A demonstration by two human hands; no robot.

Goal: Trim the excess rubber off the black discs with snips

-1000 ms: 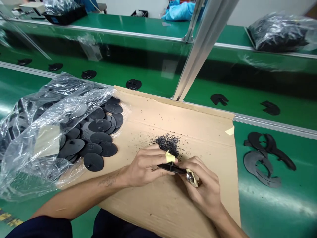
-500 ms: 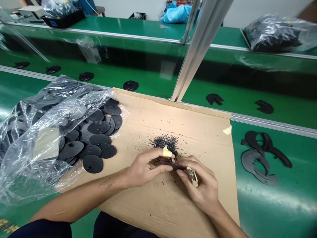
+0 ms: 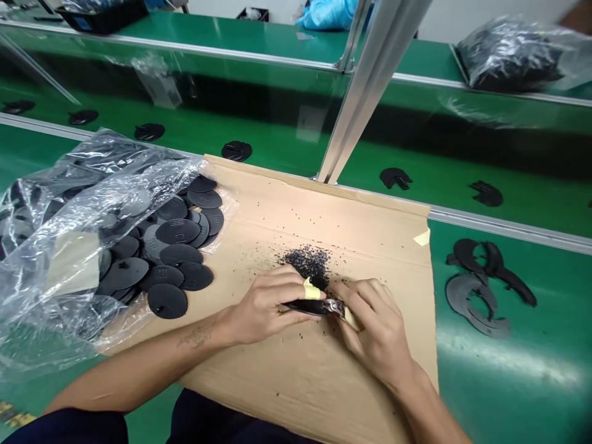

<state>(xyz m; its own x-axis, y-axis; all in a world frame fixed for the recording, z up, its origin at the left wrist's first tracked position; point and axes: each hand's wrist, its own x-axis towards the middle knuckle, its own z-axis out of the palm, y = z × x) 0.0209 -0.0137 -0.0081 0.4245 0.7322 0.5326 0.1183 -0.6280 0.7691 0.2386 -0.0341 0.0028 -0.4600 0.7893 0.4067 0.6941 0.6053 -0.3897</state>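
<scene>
My left hand (image 3: 271,302), with yellow tape round a finger, pinches a black plastic disc (image 3: 305,306) between thumb and fingers, its edge tilted toward me. My right hand (image 3: 377,324) closes round a small metal tool (image 3: 333,306) with a pale wrapped part; its exact kind is hidden by the fingers. The tool's shiny end touches or nearly touches the right edge of the disc. Just beyond both hands, a pile of tiny black plastic scraps (image 3: 308,264) lies on the cardboard sheet (image 3: 277,203).
On the left, many black discs (image 3: 167,301) spill from a clear plastic bag (image 3: 50,203). Curved black parts (image 3: 476,302) lie on the green bench at right. More black discs (image 3: 237,150) sit along the green strip behind. A metal post (image 3: 365,92) rises beyond the cardboard.
My right hand has turned the tool so its shiny end faces the disc's edge. The disc has tilted in my left hand. The whole view has shifted slightly.
</scene>
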